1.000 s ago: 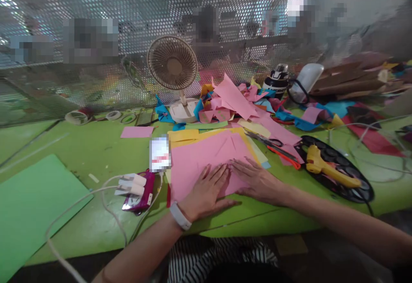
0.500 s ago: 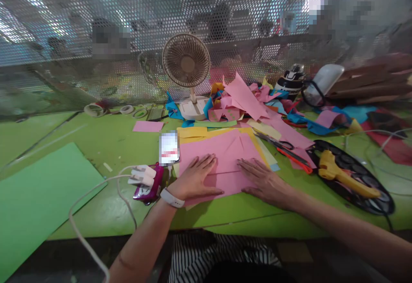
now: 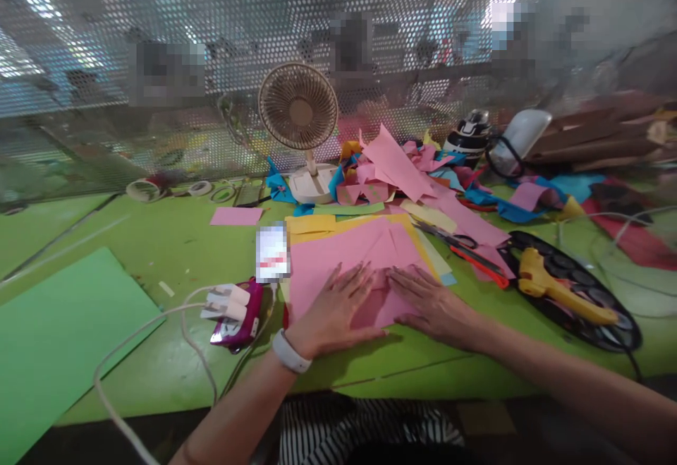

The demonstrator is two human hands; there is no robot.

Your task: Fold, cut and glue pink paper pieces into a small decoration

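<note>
A pink paper sheet (image 3: 322,267) with a folded lower part lies on the green table in front of me. My left hand (image 3: 343,306), with a white band on the wrist, lies flat on its left side, fingers stretched out. Flat on the right side of the same sheet rests my right hand (image 3: 431,303), fingertips pointing at the left ones. Creases show in the paper above the hands. Yellow paper (image 3: 312,224) sticks out from under the pink sheet. The parts of the fold beneath my palms are hidden.
Left of the sheet are a phone (image 3: 273,253), a purple power strip (image 3: 238,317) with a white plug, and a large green sheet (image 3: 68,331). A fan (image 3: 299,109) and paper scraps (image 3: 402,165) stand behind. To the right lie scissors (image 3: 465,241), an orange cutter (image 3: 481,265) and a yellow glue gun (image 3: 565,292).
My left hand has slid right across the pink paper, closer to my right hand. The right hand stays nearly in place. The view has shifted slightly.
</note>
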